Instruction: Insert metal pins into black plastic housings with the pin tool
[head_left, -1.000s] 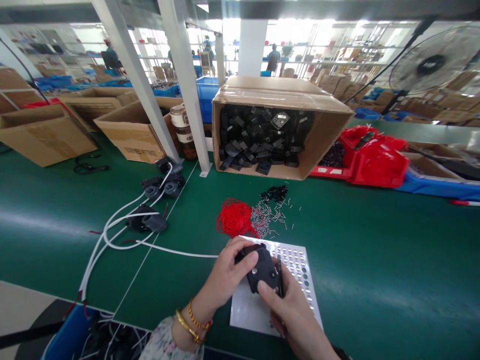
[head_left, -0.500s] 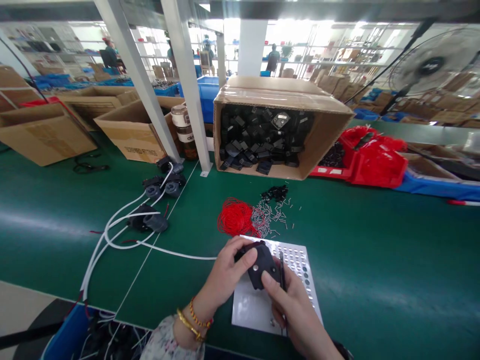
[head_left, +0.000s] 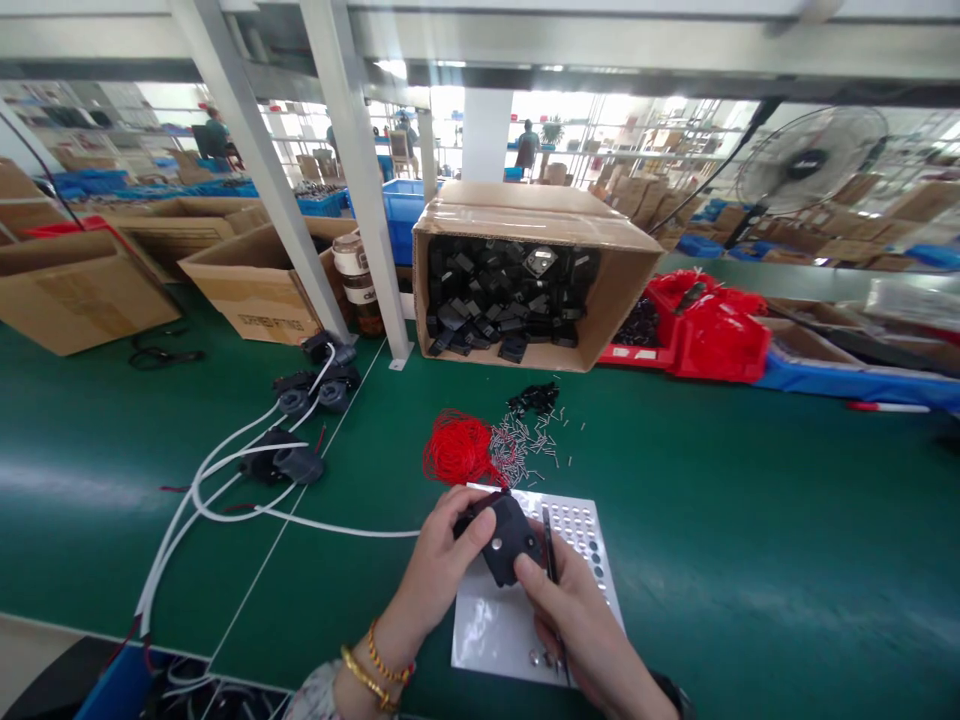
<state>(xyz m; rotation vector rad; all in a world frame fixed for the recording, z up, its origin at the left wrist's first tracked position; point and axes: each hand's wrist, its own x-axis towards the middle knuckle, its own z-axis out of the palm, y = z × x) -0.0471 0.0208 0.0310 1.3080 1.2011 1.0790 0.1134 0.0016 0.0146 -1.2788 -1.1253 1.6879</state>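
My left hand (head_left: 448, 540) is closed around a black plastic housing (head_left: 508, 545) with a small round silver spot on its face. My right hand (head_left: 574, 605) steadies the housing's right edge with the thumb, while a thin black tool (head_left: 551, 550), which looks like tweezers, lies tucked in its fingers and points down. Under both hands lies a white sheet (head_left: 487, 630) with rows of round silvery dots along its right half. A white cable (head_left: 360, 530) runs from the left towards the housing; where it ends is hidden by my left hand.
Behind the sheet lie a red wire coil (head_left: 457, 447), scattered small metal pins (head_left: 517, 450) and black bits (head_left: 534, 398). A carton (head_left: 540, 215) of black housings stands at the back. Cabled black units (head_left: 281, 457) sit left, red bins (head_left: 720, 340) right. A blue bin (head_left: 124, 685) is at front left.
The camera view has tilted up and shifted a little, so everything sits lower and further left. Both hands keep their hold on the housing, with the thin tool still in the right.
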